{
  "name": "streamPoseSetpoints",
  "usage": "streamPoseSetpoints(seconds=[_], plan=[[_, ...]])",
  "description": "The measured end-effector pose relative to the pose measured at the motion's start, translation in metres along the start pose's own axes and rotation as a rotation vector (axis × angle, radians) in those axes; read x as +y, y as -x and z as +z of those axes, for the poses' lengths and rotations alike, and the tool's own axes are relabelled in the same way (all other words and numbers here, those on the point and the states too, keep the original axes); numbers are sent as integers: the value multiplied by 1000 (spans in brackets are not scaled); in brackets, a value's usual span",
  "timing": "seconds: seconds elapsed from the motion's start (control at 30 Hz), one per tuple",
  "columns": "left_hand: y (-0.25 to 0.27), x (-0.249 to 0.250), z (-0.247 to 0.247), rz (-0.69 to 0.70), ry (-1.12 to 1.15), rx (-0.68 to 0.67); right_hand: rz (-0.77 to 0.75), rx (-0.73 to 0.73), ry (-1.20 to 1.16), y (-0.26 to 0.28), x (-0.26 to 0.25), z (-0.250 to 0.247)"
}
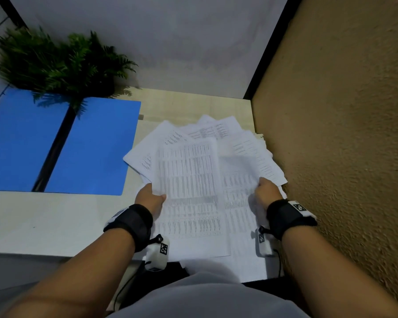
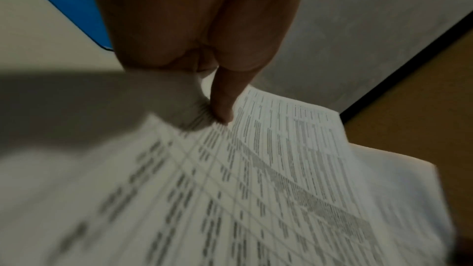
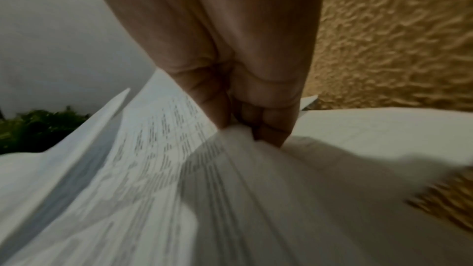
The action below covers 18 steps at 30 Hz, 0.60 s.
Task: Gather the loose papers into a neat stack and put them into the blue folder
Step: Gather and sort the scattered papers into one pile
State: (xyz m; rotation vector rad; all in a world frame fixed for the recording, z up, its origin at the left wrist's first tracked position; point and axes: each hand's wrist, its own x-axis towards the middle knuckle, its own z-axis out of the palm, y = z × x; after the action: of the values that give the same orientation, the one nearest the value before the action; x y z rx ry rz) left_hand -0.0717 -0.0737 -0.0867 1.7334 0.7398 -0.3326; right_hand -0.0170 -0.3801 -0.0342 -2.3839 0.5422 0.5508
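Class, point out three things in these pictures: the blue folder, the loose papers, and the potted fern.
blue folder (image 1: 94, 145): head view, on its right-hand panel.
loose papers (image 1: 189, 171): head view, on the printed top sheet.
potted fern (image 1: 55, 63): head view, on the green fronds.

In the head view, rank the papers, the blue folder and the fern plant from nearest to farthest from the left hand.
1. papers: gripped by the left hand at their left edge, fanned out, right hand on the other side.
2. blue folder: lying open on the desk, to the left and beyond.
3. fern plant: far left corner, behind the folder.
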Motion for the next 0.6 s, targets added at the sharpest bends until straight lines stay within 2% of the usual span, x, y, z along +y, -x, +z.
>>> streamPoseSetpoints(seconds=[0.13,0.2,0.27,0.33,0.43,0.53,0.6], plan=[[6,0,17,-72,-2,-100,-36,-31,-96,5,-19,20],[3,-4,27,-84,33,-68,10,-4,-126,7,-24,35],[13,8,34,-114,-24,-43,73,39,-150,11,-28,43],[17,11,40,-160,-122,-88,148,65,-212,13,-30,49],[21,9,46,-147,-151,-127,225,79,-287,13,-32,52],[23,5,47,-106,-135,-133,211,25,-337,11,-37,61],[22,6,44,-54,-138,-45,185,46,-402,10,-39,68]])
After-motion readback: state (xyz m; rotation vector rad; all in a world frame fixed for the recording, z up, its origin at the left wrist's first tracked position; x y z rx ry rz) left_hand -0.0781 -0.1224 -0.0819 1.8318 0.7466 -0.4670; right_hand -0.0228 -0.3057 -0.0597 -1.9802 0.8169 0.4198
